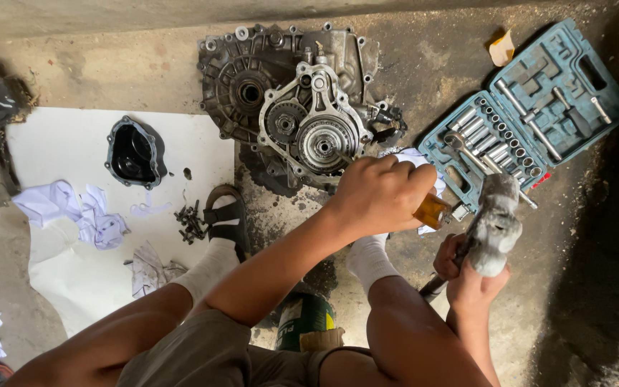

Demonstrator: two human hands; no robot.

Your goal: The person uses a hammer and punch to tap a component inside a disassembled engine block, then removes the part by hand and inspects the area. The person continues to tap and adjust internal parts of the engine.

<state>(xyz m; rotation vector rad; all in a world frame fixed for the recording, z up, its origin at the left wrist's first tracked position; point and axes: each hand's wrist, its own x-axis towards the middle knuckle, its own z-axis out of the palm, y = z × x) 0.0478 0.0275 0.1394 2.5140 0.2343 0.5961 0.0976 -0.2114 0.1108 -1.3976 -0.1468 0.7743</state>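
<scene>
The left hand (381, 193) is clenched around a screwdriver with an amber handle (431, 211), its grip pressed tight on the handle, just below and to the right of the gearbox housing (291, 100) that lies on the concrete floor (431, 64). The screwdriver's shaft runs up toward the toothed gear (322, 143) set in the housing's pale inner plate; the tip is too small to make out. The right hand (467, 276) is closed on the handle of a hammer with a worn grey head (494, 226), held well to the right of the housing and just below the open blue socket set case (531, 115).

A white rag (413, 159) lies between the housing and the case, partly behind the left hand. The case crowds the room to the right of the housing, with sockets, a ratchet and extension bars in its trays. To the left of the housing a white sheet (66, 150) covers the floor and carries a black cover (134, 152), crumpled rags (80, 211) and a small heap of dark bolts (190, 223). The person's sandalled foot (227, 222) stands just below the housing's left corner, the other socked foot (368, 259) below the left hand. A green tin (302, 322) sits between the legs. Bare floor lies open above the housing.
</scene>
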